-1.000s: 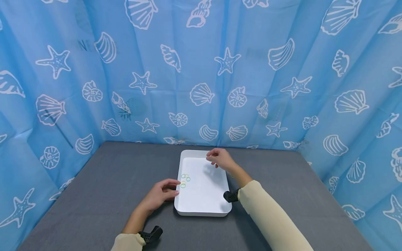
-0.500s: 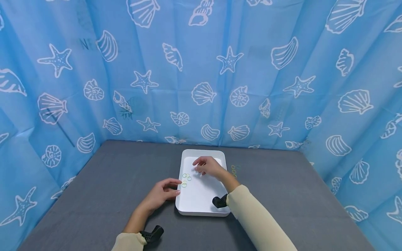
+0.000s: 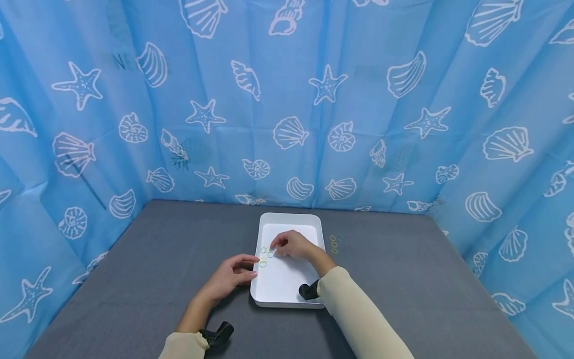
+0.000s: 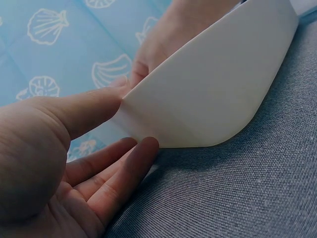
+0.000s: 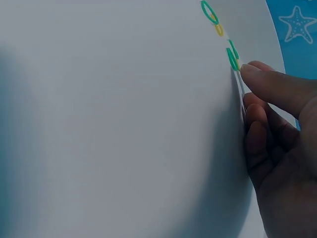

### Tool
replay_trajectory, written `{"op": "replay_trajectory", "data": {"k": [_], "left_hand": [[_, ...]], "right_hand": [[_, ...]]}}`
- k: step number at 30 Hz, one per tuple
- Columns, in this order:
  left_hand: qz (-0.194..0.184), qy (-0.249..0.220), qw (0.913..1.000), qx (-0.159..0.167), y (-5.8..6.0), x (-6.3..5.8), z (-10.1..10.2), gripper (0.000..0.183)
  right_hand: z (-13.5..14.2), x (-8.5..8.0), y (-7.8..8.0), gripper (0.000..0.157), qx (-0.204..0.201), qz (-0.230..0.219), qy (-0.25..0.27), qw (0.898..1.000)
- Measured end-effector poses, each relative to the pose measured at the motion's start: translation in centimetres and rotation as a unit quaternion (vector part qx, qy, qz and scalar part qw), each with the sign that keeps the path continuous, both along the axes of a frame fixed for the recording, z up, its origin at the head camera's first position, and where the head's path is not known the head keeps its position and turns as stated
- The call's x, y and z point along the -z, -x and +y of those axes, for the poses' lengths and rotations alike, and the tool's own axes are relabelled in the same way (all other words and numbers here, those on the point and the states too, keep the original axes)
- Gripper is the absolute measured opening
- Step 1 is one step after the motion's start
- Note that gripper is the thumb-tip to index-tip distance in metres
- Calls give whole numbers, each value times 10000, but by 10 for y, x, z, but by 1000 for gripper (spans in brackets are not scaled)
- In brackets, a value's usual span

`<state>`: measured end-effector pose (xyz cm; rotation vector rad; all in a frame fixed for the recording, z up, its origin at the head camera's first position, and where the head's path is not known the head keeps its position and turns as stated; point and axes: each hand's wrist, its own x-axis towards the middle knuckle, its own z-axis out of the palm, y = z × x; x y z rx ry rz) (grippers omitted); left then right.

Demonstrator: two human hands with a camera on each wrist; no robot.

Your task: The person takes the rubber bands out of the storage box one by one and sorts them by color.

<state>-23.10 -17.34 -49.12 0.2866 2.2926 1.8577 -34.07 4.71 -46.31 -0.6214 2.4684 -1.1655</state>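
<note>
A shallow white tray lies on the grey cloth. My left hand rests against its left side. In the left wrist view the thumb reaches the rim and the fingertips touch low on the outer wall. Inside the tray, along the left, lie several thin green and yellow rings. My right hand is over the tray with fingers bent. In the right wrist view its thumb tip is right beside a green ring; I cannot tell whether anything is pinched there.
More thin yellow and green rings lie on the grey cloth just right of the tray. A blue curtain with white shell prints hangs behind and at both sides. Black cameras are strapped to the wrists.
My right hand has moved left and nearer across the tray, from its far right edge to the rings at the left. My left hand stays at the tray's side.
</note>
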Motion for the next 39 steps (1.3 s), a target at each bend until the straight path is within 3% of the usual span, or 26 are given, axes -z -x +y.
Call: {"op": "replay_trajectory", "data": {"k": [11,25,39], "left_hand": [[-46,-73,9999,55,1,0,-1,39],[-55,21,10000,-60,0,-2,1,40],[-95,13,9999,-91,0,-1,1,38]], "right_hand": [[-4,3,4,10,-90,382,-452,9982],[-4,1,0,11,-395,378,-527,9971],[-5,0,1,7,-262,207,-887,9955]]}}
